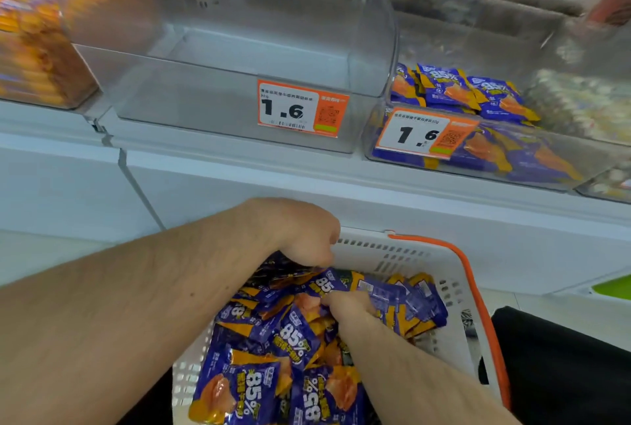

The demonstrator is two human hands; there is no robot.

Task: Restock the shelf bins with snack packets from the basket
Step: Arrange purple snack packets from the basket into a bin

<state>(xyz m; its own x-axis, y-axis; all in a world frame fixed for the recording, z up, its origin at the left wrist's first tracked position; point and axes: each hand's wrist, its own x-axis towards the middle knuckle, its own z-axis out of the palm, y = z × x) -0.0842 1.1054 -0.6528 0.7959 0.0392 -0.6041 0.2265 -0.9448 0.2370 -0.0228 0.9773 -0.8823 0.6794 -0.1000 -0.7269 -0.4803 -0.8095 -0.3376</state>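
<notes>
Middle bin (239,110): empty. Right bin (478,151): part-filled. Basket (409,254): full of packets (290,339); both hands' (307,233) (348,308) fingers clamped on packets.

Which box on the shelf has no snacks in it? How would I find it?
Look at the white shelf above the basket. The empty bin is the clear plastic one in the middle, straight above the two hands, with an orange and white 1.6 price tag on its front. The bin to its right holds purple and orange packets, and the one to its left holds orange snacks; this one holds nothing.
</notes>
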